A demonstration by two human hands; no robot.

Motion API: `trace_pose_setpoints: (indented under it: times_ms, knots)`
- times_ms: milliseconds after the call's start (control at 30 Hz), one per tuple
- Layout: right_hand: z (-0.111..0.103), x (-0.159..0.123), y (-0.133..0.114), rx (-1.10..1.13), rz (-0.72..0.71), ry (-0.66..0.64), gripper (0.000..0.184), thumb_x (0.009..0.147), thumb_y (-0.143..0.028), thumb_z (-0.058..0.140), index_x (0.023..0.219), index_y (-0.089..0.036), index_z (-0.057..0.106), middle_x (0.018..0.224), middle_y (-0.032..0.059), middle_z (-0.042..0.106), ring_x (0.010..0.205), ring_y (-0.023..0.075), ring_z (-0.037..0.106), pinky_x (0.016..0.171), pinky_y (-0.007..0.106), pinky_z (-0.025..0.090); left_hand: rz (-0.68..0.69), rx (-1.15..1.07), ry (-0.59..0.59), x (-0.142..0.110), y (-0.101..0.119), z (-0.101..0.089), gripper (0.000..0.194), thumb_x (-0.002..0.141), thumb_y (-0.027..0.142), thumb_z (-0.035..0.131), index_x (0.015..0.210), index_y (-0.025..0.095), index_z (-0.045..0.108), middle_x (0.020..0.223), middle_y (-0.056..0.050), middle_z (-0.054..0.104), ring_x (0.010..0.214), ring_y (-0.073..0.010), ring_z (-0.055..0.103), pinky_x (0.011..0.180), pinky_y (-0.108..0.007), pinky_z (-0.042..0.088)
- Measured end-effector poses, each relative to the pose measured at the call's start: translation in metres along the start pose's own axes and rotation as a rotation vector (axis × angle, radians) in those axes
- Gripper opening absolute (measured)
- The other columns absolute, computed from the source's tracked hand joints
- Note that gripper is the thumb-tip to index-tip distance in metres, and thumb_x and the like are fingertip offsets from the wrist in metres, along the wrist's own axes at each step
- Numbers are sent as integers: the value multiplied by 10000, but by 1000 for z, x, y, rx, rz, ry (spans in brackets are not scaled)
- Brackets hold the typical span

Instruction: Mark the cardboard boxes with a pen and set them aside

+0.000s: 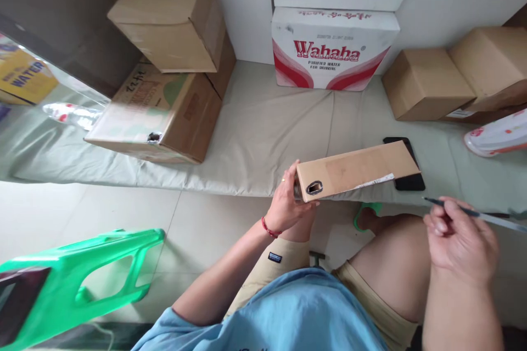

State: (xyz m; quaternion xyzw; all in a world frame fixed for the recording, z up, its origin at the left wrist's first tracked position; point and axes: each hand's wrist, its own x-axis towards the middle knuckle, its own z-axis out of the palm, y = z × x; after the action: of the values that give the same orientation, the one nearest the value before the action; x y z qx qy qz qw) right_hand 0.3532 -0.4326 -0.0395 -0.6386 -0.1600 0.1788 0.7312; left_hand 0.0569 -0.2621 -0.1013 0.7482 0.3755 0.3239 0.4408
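My left hand (pixel 287 204) grips the left end of a flat, narrow cardboard box (pixel 358 169), which tilts up to the right at the edge of the covered bed or bench. Near my left hand the box has a small hole (pixel 315 187) with a dark outline, and a white label strip (pixel 376 181) runs along its lower edge. Pinched in my right hand (pixel 461 238) is a long thin pen-like tool (pixel 500 219), its dark tip pointing left toward the box but apart from it. Partly under the box's right end lies a black phone (pixel 411 181).
Stacked cardboard boxes (pixel 164 22) stand at left beside a plastic bottle (pixel 72 115). A white Wahaba-style water carton (pixel 335 74) rests against the wall. More boxes (pixel 428 79) and a bottle (pixel 498 132) are at right. A green stool (pixel 111 252) stands lower left.
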Motion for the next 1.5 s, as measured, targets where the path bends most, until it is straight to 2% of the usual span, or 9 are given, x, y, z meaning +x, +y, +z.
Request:
trace_pose_setpoints:
  times_ms: [133, 367, 500, 633, 767, 933, 1200, 1333, 1500]
  knots:
    - [-30, -7, 19, -38, 18, 73, 247, 724, -323, 944, 800, -171, 765, 653, 5, 611, 500, 86, 466, 405, 230, 247, -59, 41, 4, 0, 8, -8, 793, 722, 282, 916, 1427, 229, 556, 1272, -102, 734, 1131, -295, 757, 981, -441, 645]
    - [-17, -3, 22, -70, 61, 86, 369, 683, -448, 1008, 808, -189, 777, 636, 3, 629, 524, 87, 487, 419, 192, 300, -352, -194, 174, -5, 19, -50, 740, 654, 431, 999, 1267, 180, 671, 1254, -120, 770, 1120, -298, 760, 898, -372, 660]
    - [-1, 10, 26, -370, 119, -293, 464, 830, -639, 886, 794, -201, 737, 579, -13, 573, 499, 115, 468, 438, 238, 310, -536, -502, 263, -12, 26, -66, 708, 720, 591, 968, 1212, 146, 722, 1166, -135, 819, 1096, -313, 770, 908, -376, 639]
    - [38, 31, 29, -811, -17, -658, 548, 935, -654, 724, 628, -221, 586, 520, -6, 537, 508, 137, 463, 516, 277, 322, -565, -492, 310, -20, 33, -69, 768, 666, 567, 1017, 1249, 155, 734, 1181, -128, 824, 1140, -317, 759, 949, -379, 623]
    - [63, 46, 29, -1079, -169, -437, 330, 1001, -497, 644, 1069, -194, 759, 752, 53, 731, 732, 233, 673, 717, 327, 469, -527, -420, 341, -24, 34, -66, 853, 658, 552, 1029, 1342, 157, 706, 1243, -139, 804, 1217, -328, 735, 1042, -409, 600]
    - [47, 53, 39, -1404, -305, -74, 768, 975, -483, 735, 1562, -32, 530, 1379, 307, 679, 1271, 454, 608, 1008, 524, 507, -398, -325, 380, -23, 31, -61, 851, 660, 511, 1034, 1366, 182, 693, 1230, -124, 795, 1135, -311, 760, 1008, -394, 630]
    - [50, 73, 43, -1570, -28, -121, 721, 941, -578, 755, 1324, 18, 618, 1285, 355, 633, 1255, 494, 612, 1005, 527, 494, -208, -142, 457, 22, 4, -15, 823, 645, 470, 1027, 1269, 197, 566, 1235, -112, 748, 1092, -276, 781, 938, -387, 666]
    - [43, 72, 35, -1525, 65, -126, 784, 857, -586, 810, 1337, -8, 588, 1320, 331, 607, 1150, 434, 696, 951, 463, 525, -29, -99, 362, 59, -10, 12, 821, 684, 408, 972, 1355, 206, 544, 1371, -135, 699, 1281, -300, 732, 1131, -448, 607]
    - [3, 66, 39, -1409, 124, -199, 773, 792, -557, 806, 1389, -115, 593, 1237, 223, 703, 1073, 380, 748, 894, 444, 568, 4, -59, 200, 78, -28, 22, 905, 696, 370, 933, 1479, 226, 501, 1446, -152, 669, 1381, -333, 684, 1226, -519, 534]
